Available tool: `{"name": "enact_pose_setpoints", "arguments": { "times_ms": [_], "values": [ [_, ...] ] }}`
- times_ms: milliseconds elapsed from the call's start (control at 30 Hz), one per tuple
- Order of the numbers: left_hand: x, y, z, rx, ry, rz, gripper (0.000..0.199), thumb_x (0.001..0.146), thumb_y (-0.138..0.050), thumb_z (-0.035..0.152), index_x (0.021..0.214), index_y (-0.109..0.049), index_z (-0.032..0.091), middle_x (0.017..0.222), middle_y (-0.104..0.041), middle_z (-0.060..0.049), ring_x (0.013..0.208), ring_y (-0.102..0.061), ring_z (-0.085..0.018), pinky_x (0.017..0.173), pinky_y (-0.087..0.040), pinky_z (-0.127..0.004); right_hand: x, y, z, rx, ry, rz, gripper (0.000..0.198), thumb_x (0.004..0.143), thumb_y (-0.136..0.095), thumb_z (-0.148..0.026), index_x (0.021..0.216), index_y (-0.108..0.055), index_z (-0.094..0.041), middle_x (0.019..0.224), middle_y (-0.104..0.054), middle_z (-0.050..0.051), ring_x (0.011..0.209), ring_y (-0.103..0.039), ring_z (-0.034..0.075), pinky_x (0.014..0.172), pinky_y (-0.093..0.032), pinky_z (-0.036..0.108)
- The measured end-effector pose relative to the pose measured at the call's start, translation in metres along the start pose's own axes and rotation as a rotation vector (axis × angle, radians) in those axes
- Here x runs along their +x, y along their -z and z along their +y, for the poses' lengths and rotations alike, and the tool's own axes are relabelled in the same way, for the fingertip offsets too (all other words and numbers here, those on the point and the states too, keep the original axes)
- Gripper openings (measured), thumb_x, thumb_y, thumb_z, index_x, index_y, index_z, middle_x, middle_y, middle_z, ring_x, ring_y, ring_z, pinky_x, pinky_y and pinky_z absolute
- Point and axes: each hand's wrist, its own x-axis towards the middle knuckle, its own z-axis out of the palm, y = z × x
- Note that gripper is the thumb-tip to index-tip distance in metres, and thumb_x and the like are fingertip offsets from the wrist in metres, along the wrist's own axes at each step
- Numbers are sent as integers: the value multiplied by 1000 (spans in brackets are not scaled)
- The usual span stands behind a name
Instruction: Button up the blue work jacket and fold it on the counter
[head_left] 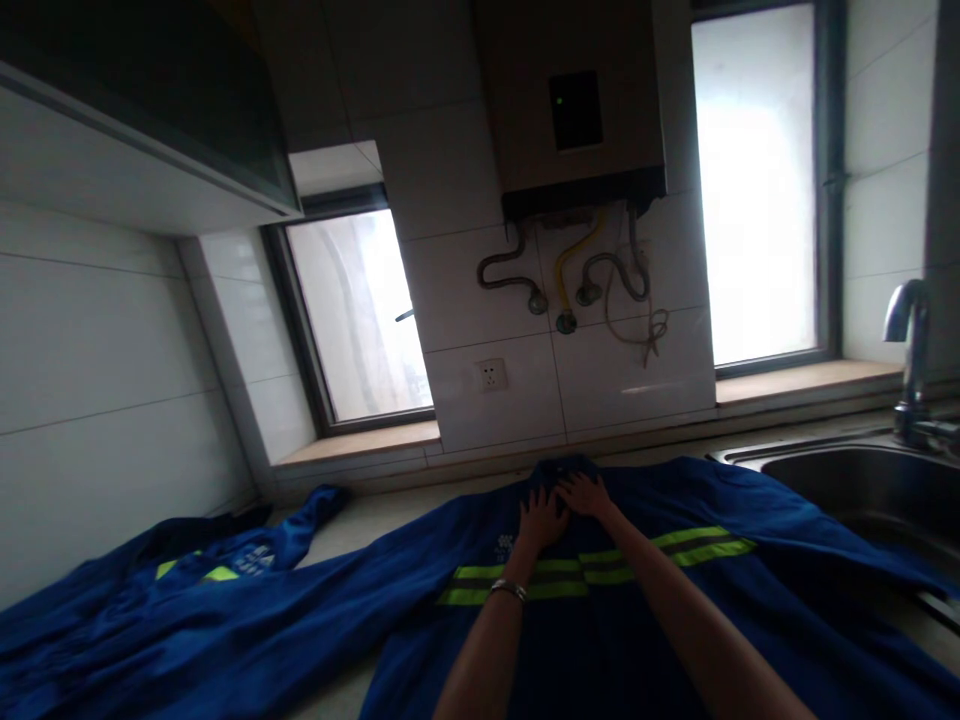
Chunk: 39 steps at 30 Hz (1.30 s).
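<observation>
A blue work jacket [675, 497] lies spread out, front up, on the counter, its sleeves reaching to both sides. Yellow-green reflective bands [551, 581] cross its chest, and a small white print sits on the left side of the chest. My left hand [541, 520] rests on the upper front just below the collar [564, 466], fingers spread. Beside it, my right hand [585, 495] lies on the cloth near the collar, its fingers stretched out and close to the left hand. A bracelet circles my left wrist.
Another blue garment [296, 540] with reflective strips lies rumpled at the left. At the right are a metal sink [814, 462] and a tap [910, 350]; the jacket's right sleeve reaches over the sink's front edge. A water heater [592, 100] with pipes hangs on the tiled wall between two windows.
</observation>
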Motion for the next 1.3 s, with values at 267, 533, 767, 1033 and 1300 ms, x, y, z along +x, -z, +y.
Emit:
{"name": "enact_pose_setpoints", "arguments": {
  "times_ms": [267,533,767,1033,1300],
  "values": [
    [-11,19,5,-79,-38,218,58,84,-39,40,137,-34,16,142,-35,-10,131,-28,-25,108,-23,-41,-34,22,26,-4,-95,160,57,89,-27,-42,140,-29,-17,147,-20,12,133,-19,28,104,-14,49],
    [-40,34,28,102,-188,241,42,85,-34,23,121,-53,14,137,-42,-10,131,-29,-23,108,-20,-41,-103,3,30,-50,-174,-30,82,75,-18,-76,141,-25,-28,149,-12,13,131,-8,44,93,-1,68],
    [-82,8,42,22,126,71,68,86,-17,55,138,-34,15,145,-27,-14,132,-20,-38,103,-18,-56,-113,2,24,-57,-189,15,78,78,-19,-73,141,-25,-29,149,-11,12,132,-11,41,95,-5,65],
    [-102,17,42,8,95,31,68,85,-15,57,140,-30,19,146,-24,-11,132,-20,-35,103,-16,-55,-113,-1,25,-71,-192,31,76,78,-19,-73,140,-26,-31,148,-16,12,131,-14,41,95,-8,64],
    [-101,13,41,-31,97,62,69,83,-18,59,137,-34,20,145,-28,-11,132,-21,-36,103,-17,-55,-116,0,21,-87,-210,33,73,79,-21,-71,140,-27,-30,148,-16,12,130,-16,41,94,-8,64]
  ]
}}
